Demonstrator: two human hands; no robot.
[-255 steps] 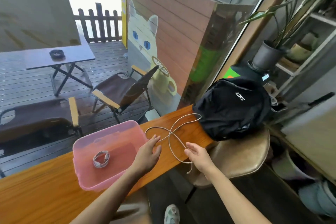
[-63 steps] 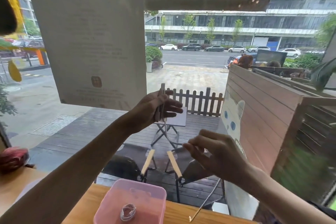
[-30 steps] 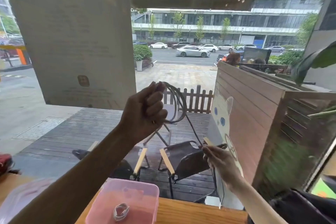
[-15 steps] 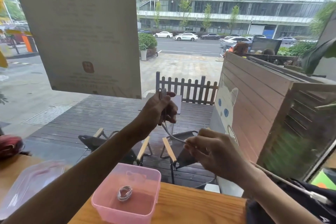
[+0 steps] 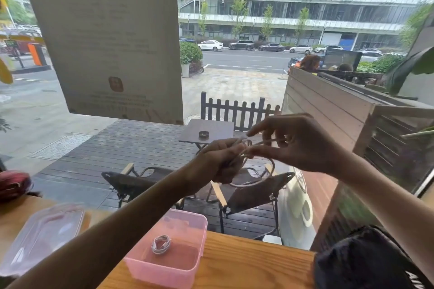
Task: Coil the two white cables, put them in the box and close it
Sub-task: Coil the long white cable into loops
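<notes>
Left hand grips the white cable, loops hanging downward; right hand pinches its strand; second coil flat in box.

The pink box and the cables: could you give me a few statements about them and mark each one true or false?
1. A coiled white cable already lies inside the pink box. True.
2. The clear lid sits on the box. False: it lies on the wooden counter, left of the box.
3. Both hands hold the second cable up above the counter. True: the left hand grips it and the right hand pinches it.
4. The second cable rests on the counter. False: it hangs in a loop below the hands.
</notes>
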